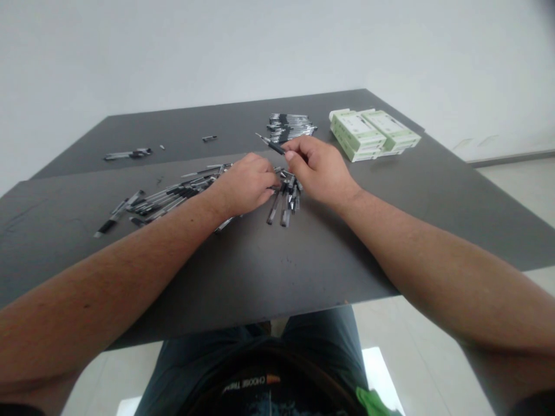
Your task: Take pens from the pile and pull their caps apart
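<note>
My right hand (323, 169) pinches an uncapped pen (276, 147) by its back end between thumb and fingers. The pen has a black grip, and its bare tip points up and to the left. My left hand (245, 184) is closed, its curled fingertips down at a small heap of clear pen caps (286, 202); whatever those fingers hold is hidden. Under and beyond my left wrist lies a loose pile of uncapped pens (173, 196) with clear barrels and black grips.
Farther back, many pens lie side by side in a neat stack (291, 126). Green and white boxes (373, 133) are stacked at the back right. A few pens (128, 154) and a short cap-like piece (209, 138) lie at the back left of the grey table (277, 271).
</note>
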`<action>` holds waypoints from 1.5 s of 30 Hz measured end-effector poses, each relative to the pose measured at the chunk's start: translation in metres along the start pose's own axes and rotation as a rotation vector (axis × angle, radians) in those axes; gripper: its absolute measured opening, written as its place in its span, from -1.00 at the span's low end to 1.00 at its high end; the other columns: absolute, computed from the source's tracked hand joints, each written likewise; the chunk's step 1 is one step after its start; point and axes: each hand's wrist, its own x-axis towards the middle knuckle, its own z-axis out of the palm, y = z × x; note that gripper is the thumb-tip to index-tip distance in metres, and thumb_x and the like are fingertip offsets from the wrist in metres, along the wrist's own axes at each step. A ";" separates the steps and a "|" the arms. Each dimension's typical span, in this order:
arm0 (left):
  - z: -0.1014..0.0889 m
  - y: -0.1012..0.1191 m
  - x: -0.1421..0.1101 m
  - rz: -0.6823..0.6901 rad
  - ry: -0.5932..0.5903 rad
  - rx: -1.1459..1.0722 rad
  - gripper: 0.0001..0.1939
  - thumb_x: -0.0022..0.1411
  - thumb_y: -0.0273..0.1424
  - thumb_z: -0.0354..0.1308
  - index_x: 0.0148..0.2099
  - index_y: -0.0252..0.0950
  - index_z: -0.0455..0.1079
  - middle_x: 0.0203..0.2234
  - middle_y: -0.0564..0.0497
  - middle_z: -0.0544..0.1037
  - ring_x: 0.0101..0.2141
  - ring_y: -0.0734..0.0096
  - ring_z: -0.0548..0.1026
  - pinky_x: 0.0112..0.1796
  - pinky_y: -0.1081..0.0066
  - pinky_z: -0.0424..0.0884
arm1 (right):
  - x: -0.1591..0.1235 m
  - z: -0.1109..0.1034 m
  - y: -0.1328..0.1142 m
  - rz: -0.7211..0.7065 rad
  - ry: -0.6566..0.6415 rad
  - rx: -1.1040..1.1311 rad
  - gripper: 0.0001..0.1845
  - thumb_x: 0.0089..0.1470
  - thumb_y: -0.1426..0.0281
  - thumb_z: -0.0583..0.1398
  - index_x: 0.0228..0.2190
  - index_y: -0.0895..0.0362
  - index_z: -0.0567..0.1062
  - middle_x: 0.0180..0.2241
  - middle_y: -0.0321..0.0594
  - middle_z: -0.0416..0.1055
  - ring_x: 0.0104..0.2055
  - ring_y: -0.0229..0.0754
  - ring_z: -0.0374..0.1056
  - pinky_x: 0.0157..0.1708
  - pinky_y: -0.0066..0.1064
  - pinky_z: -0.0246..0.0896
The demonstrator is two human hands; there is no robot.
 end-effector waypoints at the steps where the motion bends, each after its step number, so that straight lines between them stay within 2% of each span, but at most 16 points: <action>1: 0.002 0.000 0.002 0.005 0.000 0.000 -0.73 0.46 -0.35 0.20 0.02 -0.27 0.71 -0.03 -0.23 0.70 0.08 -0.09 0.58 0.21 -0.06 0.47 | 0.000 0.000 0.000 -0.002 0.002 0.002 -0.65 0.48 0.17 0.16 -0.04 0.05 0.69 -0.09 -0.08 0.73 -0.03 0.05 0.60 0.04 -0.16 0.47; 6: 0.005 0.000 0.007 0.037 -0.023 0.012 -0.73 0.49 -0.36 0.16 -0.06 -0.27 0.71 -0.15 -0.21 0.69 0.01 -0.07 0.58 0.18 -0.06 0.48 | 0.000 0.001 0.000 -0.021 0.002 0.009 -0.65 0.49 0.16 0.15 -0.06 0.05 0.68 -0.09 -0.09 0.74 -0.03 0.05 0.61 0.04 -0.16 0.47; 9: 0.004 0.003 0.007 0.014 -0.030 0.008 -0.75 0.45 -0.37 0.16 -0.10 -0.28 0.69 -0.15 -0.22 0.68 -0.01 -0.06 0.58 0.16 -0.04 0.49 | 0.001 0.001 0.000 -0.023 0.001 0.012 -0.66 0.49 0.16 0.15 -0.07 0.05 0.68 -0.08 -0.09 0.74 -0.03 0.05 0.60 0.04 -0.17 0.46; 13: -0.005 0.011 0.001 -0.055 0.025 -0.034 -0.76 0.44 -0.37 0.14 -0.11 -0.28 0.66 -0.15 -0.22 0.68 0.00 -0.06 0.59 0.17 -0.03 0.48 | 0.001 0.000 0.001 -0.010 -0.006 0.008 -0.66 0.48 0.18 0.16 -0.06 0.07 0.69 -0.12 -0.09 0.73 -0.06 0.04 0.59 0.01 -0.18 0.45; 16: -0.023 0.020 -0.013 -0.194 0.035 -0.107 -0.75 0.42 -0.34 0.14 -0.09 -0.27 0.65 -0.18 -0.19 0.70 -0.03 -0.04 0.62 0.13 0.02 0.49 | -0.001 -0.001 -0.001 -0.002 -0.006 0.000 -0.64 0.48 0.18 0.15 -0.04 0.09 0.68 -0.14 -0.09 0.72 -0.07 0.04 0.59 0.00 -0.18 0.44; 18: -0.037 0.026 -0.026 -0.361 0.038 -0.186 -0.75 0.40 -0.30 0.18 -0.07 -0.25 0.66 -0.21 -0.13 0.72 -0.12 0.03 0.64 0.02 0.12 0.51 | -0.002 -0.001 -0.003 -0.005 -0.014 -0.001 -0.63 0.47 0.19 0.15 -0.03 0.11 0.69 -0.12 -0.07 0.72 -0.06 0.05 0.59 -0.01 -0.19 0.44; 21: -0.054 0.034 -0.047 -0.608 0.077 -0.350 -0.80 0.32 -0.25 0.30 -0.12 -0.20 0.68 -0.36 -0.01 0.69 -0.32 0.22 0.60 -0.19 0.26 0.45 | -0.006 -0.001 -0.010 -0.005 -0.051 0.006 -0.64 0.44 0.22 0.17 -0.04 0.12 0.71 -0.12 -0.08 0.73 -0.06 0.04 0.59 -0.03 -0.22 0.43; 24: -0.059 0.041 -0.064 -0.761 0.158 -0.593 -0.84 0.25 -0.24 0.42 -0.18 -0.20 0.67 -0.46 0.05 0.65 -0.43 0.33 0.52 -0.33 0.33 0.37 | -0.010 -0.001 -0.020 -0.003 -0.099 0.018 -0.68 0.42 0.25 0.20 -0.06 0.11 0.73 -0.18 -0.13 0.73 -0.12 0.01 0.59 -0.06 -0.24 0.42; 26: -0.054 0.043 -0.071 -0.814 0.272 -0.883 -0.80 0.20 -0.25 0.49 -0.17 -0.22 0.66 -0.44 0.04 0.66 -0.45 0.39 0.50 -0.39 0.39 0.35 | -0.013 -0.002 -0.026 -0.015 -0.126 0.022 -0.69 0.41 0.26 0.22 -0.05 0.10 0.74 -0.22 -0.17 0.73 -0.17 -0.02 0.59 -0.09 -0.25 0.42; 28: -0.048 0.043 -0.075 -0.849 0.422 -1.234 -0.77 0.15 -0.29 0.53 -0.19 -0.25 0.63 -0.43 0.02 0.67 -0.45 0.43 0.51 -0.41 0.44 0.37 | -0.016 -0.002 -0.032 -0.040 -0.147 0.018 -0.70 0.40 0.27 0.23 -0.05 0.10 0.76 -0.24 -0.19 0.73 -0.21 -0.04 0.59 -0.11 -0.26 0.43; 30: -0.043 0.041 -0.077 -0.891 0.524 -1.501 -0.76 0.10 -0.36 0.57 -0.23 -0.27 0.60 -0.44 0.02 0.66 -0.44 0.44 0.55 -0.41 0.47 0.43 | -0.018 -0.003 -0.036 -0.065 -0.168 0.010 -0.70 0.41 0.28 0.24 -0.05 0.08 0.76 -0.22 -0.19 0.75 -0.21 -0.04 0.60 -0.12 -0.26 0.44; 33: -0.042 0.035 -0.081 -0.929 0.536 -1.700 -0.76 0.11 -0.46 0.58 -0.23 -0.30 0.60 -0.44 0.04 0.65 -0.43 0.46 0.59 -0.41 0.50 0.50 | -0.022 -0.004 -0.041 -0.091 -0.195 0.006 -0.70 0.42 0.28 0.24 -0.02 0.06 0.76 -0.16 -0.17 0.77 -0.18 -0.03 0.64 -0.11 -0.25 0.48; 39: -0.045 0.030 -0.087 -0.958 0.535 -1.876 -0.87 0.26 -0.52 0.49 -0.20 -0.32 0.61 -0.45 0.06 0.63 -0.45 0.47 0.60 -0.45 0.51 0.50 | -0.026 -0.005 -0.046 -0.097 -0.247 -0.018 -0.76 0.39 0.34 0.27 -0.02 0.01 0.75 -0.15 -0.19 0.78 -0.17 -0.01 0.68 -0.10 -0.22 0.55; 45: -0.042 0.039 -0.086 -0.858 0.538 -1.795 -0.85 0.20 -0.51 0.51 -0.21 -0.31 0.61 -0.43 0.04 0.65 -0.41 0.47 0.60 -0.41 0.50 0.46 | -0.026 -0.007 -0.050 -0.122 -0.289 -0.033 -0.77 0.38 0.37 0.27 -0.04 -0.02 0.73 -0.18 -0.22 0.78 -0.21 -0.03 0.69 -0.13 -0.22 0.56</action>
